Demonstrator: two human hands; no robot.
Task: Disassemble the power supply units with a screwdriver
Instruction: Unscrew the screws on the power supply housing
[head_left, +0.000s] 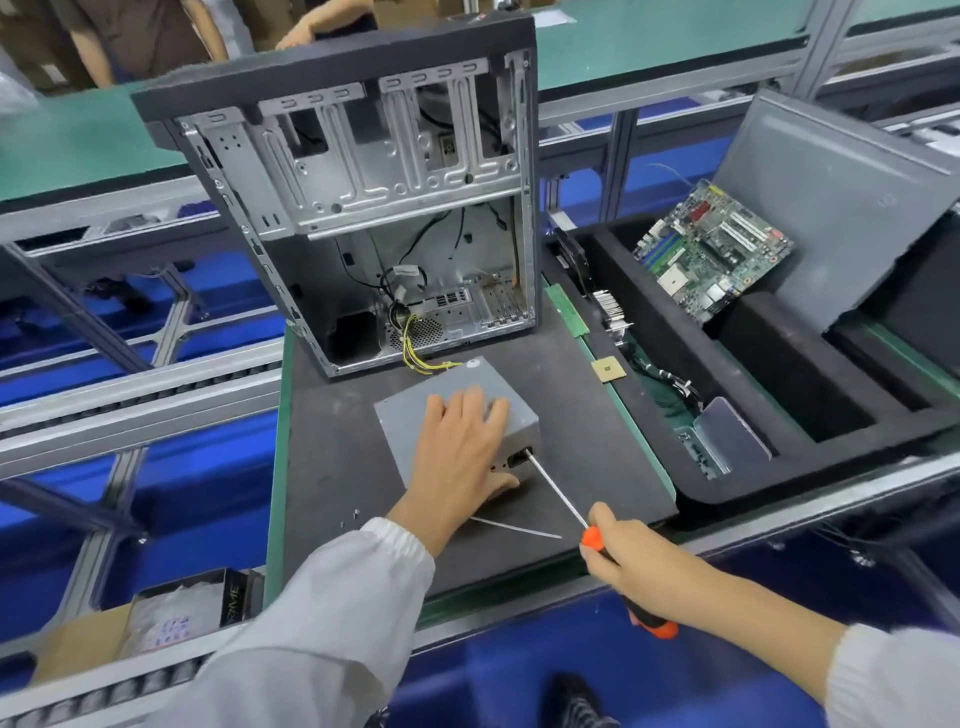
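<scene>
A grey power supply unit (415, 415) lies flat on the dark work mat (337, 493), its yellow wires (415, 353) running back into the open computer case (374, 208). My left hand (460, 452) rests palm-down on top of the unit, fingers spread, thumb over its near edge. My right hand (628, 556) grips the orange-and-black handle of a screwdriver (558, 496). Its long shaft points up-left, and the tip meets the unit's near right face beside the black socket.
A black foam tray (779, 415) at the right holds a green motherboard (711, 249), a grey side panel (841, 208) and small parts. A thin metal rod (514, 527) and loose screws (356, 514) lie on the mat. People stand behind the green bench. A cardboard box (156, 623) is at lower left.
</scene>
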